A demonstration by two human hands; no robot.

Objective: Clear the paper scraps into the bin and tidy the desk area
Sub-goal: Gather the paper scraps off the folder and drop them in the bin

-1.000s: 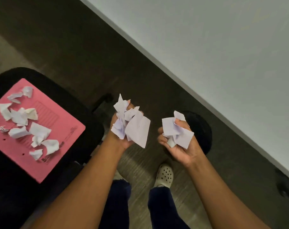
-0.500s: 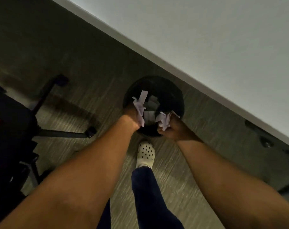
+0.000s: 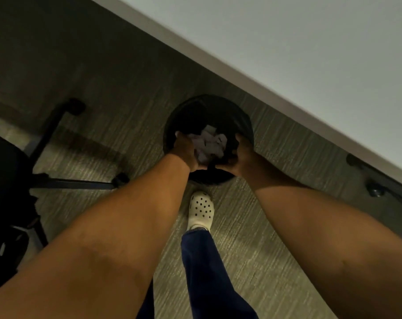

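Observation:
A round black bin point(image 3: 219, 106) stands on the carpet beside the desk edge. White paper scraps point(image 3: 209, 143) sit in a loose bunch inside its mouth. My left hand point(image 3: 185, 151) and my right hand point(image 3: 241, 155) hang over the near rim on either side of the scraps, palms turned inward and fingers apart. Neither hand grips any paper, though the left palm is close against the pile. How deep the bin goes is hidden in the dark.
The white desk point(image 3: 310, 54) runs diagonally across the upper right, with a dark leg foot point(image 3: 374, 180) beneath it. A black office chair base point(image 3: 64, 180) spreads at the left. My foot in a white clog point(image 3: 201, 210) stands just before the bin.
Both hands carried the scraps from beside the chair to the bin, lowered into its mouth and let the paper go. The pink folder with more scraps has left the view.

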